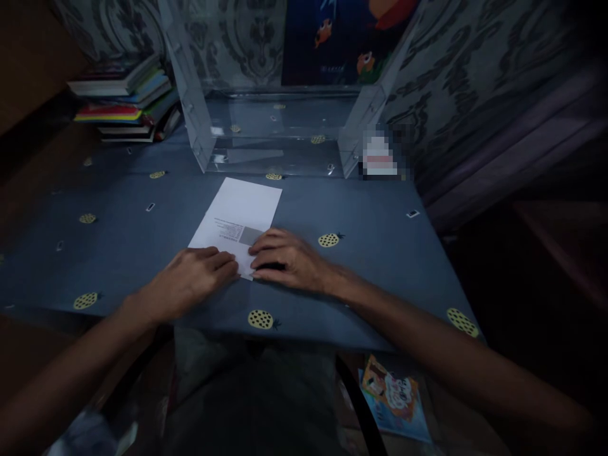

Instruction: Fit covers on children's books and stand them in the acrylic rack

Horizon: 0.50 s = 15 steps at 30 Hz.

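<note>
Both hands, left hand [192, 278] and right hand [289, 256], press flat on a white paper sheet's [240, 218] near edge on the counter [380, 215], grasping nothing; fold apparently just begun.

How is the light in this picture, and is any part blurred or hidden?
Head view: dim overall, corners nearly black; the white paper is the brightest thing; both hands, left hand and right hand, are sharp on it; the clear plastic box shows faint glare; a pixelated patch hides something beside it.
</note>
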Each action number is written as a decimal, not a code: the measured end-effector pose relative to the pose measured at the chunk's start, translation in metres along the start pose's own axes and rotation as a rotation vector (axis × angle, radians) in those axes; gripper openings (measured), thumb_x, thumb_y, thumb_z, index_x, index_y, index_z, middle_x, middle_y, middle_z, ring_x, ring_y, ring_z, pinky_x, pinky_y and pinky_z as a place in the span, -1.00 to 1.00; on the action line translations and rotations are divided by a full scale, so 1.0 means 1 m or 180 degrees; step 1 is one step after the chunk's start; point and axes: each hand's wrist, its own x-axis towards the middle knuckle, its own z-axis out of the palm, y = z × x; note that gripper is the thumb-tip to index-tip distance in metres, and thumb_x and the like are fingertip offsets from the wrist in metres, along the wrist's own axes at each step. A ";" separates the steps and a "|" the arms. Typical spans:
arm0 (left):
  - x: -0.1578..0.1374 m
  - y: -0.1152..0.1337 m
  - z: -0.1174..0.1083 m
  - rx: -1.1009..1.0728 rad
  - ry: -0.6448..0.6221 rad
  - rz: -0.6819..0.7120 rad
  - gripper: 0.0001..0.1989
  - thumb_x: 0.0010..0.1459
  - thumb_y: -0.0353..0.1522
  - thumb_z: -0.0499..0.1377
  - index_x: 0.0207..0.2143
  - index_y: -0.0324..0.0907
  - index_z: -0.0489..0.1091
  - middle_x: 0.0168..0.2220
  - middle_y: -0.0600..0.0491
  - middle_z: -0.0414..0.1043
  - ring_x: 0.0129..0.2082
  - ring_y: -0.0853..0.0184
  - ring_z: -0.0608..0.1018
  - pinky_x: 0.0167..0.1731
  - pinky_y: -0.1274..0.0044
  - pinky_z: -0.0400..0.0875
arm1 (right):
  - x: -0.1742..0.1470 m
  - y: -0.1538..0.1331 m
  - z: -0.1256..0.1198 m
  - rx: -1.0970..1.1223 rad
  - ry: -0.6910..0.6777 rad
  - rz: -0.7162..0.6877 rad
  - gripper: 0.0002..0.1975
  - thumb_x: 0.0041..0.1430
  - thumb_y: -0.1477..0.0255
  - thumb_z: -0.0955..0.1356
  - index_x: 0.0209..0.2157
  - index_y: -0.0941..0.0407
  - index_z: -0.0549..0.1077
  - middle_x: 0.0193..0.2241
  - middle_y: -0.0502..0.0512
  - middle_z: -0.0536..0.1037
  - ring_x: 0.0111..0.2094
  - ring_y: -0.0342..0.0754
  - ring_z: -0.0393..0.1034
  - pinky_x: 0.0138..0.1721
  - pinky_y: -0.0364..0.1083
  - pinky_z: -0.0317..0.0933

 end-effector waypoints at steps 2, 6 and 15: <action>0.000 0.000 0.001 0.0027 0.0187 0.0051 -0.80 0.41 -0.38 0.05 -0.19 -0.19 0.48 -0.23 -0.01 0.58 -0.33 0.30 0.55 -0.38 0.50 0.40 | -0.001 -0.002 0.000 -0.0133 -0.0077 -0.0156 -0.83 0.36 0.38 0.38 -0.23 0.15 0.62 -0.12 0.18 0.64 -0.04 0.03 0.44 0.02 0.11 0.35; 0.004 -0.004 0.004 -0.0179 0.0405 -0.0069 -0.74 0.42 -0.32 0.05 -0.27 -0.19 0.49 -0.32 0.03 0.56 -0.34 0.30 0.55 -0.41 0.50 0.39 | -0.002 -0.014 0.000 -0.0070 -0.0196 -0.0398 -0.81 0.38 0.46 0.34 -0.26 0.17 0.61 -0.21 0.16 0.67 -0.09 0.01 0.46 0.00 0.04 0.36; 0.017 -0.014 0.027 -0.0078 0.0119 -0.1935 -0.54 0.39 -0.16 0.06 0.21 -0.21 0.31 0.25 -0.29 0.33 0.18 -0.06 0.44 0.02 0.09 0.43 | 0.000 -0.019 0.003 -0.0204 -0.0014 0.0140 -0.81 0.36 0.47 0.33 -0.08 0.17 0.57 0.00 0.23 0.61 0.10 0.04 0.44 0.13 0.13 0.35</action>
